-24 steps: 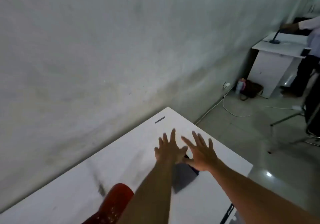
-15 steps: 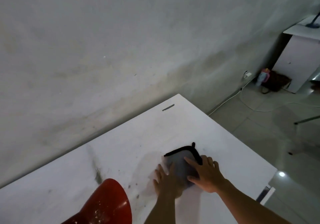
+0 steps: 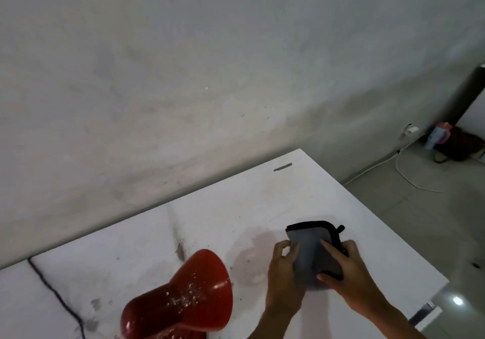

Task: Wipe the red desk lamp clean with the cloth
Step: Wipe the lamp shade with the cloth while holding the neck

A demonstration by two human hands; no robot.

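Red desk lamp [image 3: 181, 296] sits well left of the fingers, shade tipped toward the camera with pale specks and splatter on it, its dark cord [image 3: 56, 292] trailing off further left; lamp not yet wiped. Left hand [image 3: 284, 273] now has fingers curled, pinching the left edge of the grey cloth [image 3: 312, 254], where half a second ago it lay flat beside the cloth. Cloth lies folded on the white counter [image 3: 262, 199], black trim on its far and right sides. Right hand [image 3: 349, 275] rests on the cloth's right side, index finger stretched over the top, thumb under the near edge; looks like a pinch, though blur makes the thumb contact hard to confirm. Earlier both hands were spread open reaching over it, so the change is reach to grasp. Judgement: cloth pickup underway, next comes carrying it left to the lamp shade.
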